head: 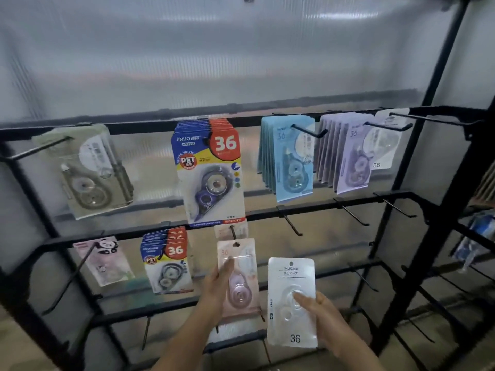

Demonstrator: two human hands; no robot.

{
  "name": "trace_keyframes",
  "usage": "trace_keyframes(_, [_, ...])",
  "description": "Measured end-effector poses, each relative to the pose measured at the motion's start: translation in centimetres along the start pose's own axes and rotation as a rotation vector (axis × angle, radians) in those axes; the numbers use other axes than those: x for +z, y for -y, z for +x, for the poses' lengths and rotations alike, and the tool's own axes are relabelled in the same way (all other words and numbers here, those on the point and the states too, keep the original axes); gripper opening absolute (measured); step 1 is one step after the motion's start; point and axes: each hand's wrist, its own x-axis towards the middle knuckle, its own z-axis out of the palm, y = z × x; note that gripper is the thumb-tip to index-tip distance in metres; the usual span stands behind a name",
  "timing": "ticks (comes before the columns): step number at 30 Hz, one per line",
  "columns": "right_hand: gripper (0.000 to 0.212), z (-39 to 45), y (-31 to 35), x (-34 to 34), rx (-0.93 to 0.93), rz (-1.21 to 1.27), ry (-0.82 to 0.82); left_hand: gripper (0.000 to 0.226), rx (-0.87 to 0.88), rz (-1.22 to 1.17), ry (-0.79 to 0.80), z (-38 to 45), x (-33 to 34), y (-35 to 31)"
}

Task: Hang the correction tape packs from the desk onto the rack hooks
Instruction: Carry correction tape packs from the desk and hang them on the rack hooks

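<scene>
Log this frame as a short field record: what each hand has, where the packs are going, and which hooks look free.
left hand: holds a pink correction tape pack, its hang hole just below a middle-row hook
right hand: holds a white correction tape pack, not at any hook
top row: green pack, blue-and-red packs, light blue packs, lilac packs
free hooks: middle row, right of the pink pack
stage: pink pack not yet on its hook
</scene>
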Motion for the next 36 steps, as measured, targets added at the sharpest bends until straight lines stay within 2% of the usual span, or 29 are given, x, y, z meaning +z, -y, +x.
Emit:
trace_keyframes(2, [0.057,0.7,0.1,-0.3,0.000,-0.018,0.026,0.058,0.042,0.010,-0.014,0.8,0.1,0.4])
trace_keyframes(4, [0.072,1.3,0.3,-0.7,-0.010,-0.038,0.054,0.053,0.040,0.010,-0.008,1.6,0.5,0.1])
trace_keyframes(6, [0.061,1.7,0.5,-1.1,0.002,-0.036,0.091,0.038,0.058,0.006,-0.031,1.7,1.1,-0.7])
trace_keyframes(10, [0.062,2.4,0.5,-2.4,0.019,-0.012,0.134,0.026,0.102,0.023,-0.032,2.1,2.4,-1.9])
trace_keyframes(13, [0.049,2.3,0.8,-3.4,0.034,0.037,0.149,0.021,0.116,0.103,-0.102,1.9,3.1,-2.2])
trace_keyframes(16, [0.074,2.3,1.0,-4.3,0.049,0.057,0.118,0.020,0.123,0.265,-0.160,2.1,2.4,-1.2])
trace_keyframes(19, [0.061,1.5,1.9,-5.0,0.029,0.057,0.108,0.041,0.110,0.477,-0.095,2.2,1.4,0.6])
trace_keyframes(21, [0.053,0.7,2.7,-5.5,0.018,0.056,0.083,0.051,0.078,0.725,-0.107,2.3,0.8,1.6])
trace_keyframes(23, [0.040,-0.5,3.6,-6.0,-0.023,0.061,0.078,0.047,0.035,1.050,-0.099,2.2,0.5,2.5])
trace_keyframes(27, [0.041,-2.6,5.8,-8.3,-0.098,0.028,0.021,0.041,0.056,1.531,0.095,1.5,2.1,3.7])
trace_keyframes(32, [0.040,-4.3,10.2,-12.8,-0.187,-0.004,-0.029,0.034,0.242,1.730,0.312,-1.4,9.6,2.6])
trace_keyframes(36, [0.025,-5.6,15.0,-16.5,-0.275,-0.015,-0.007,0.039,0.447,1.762,0.346,-4.7,17.2,-0.3])
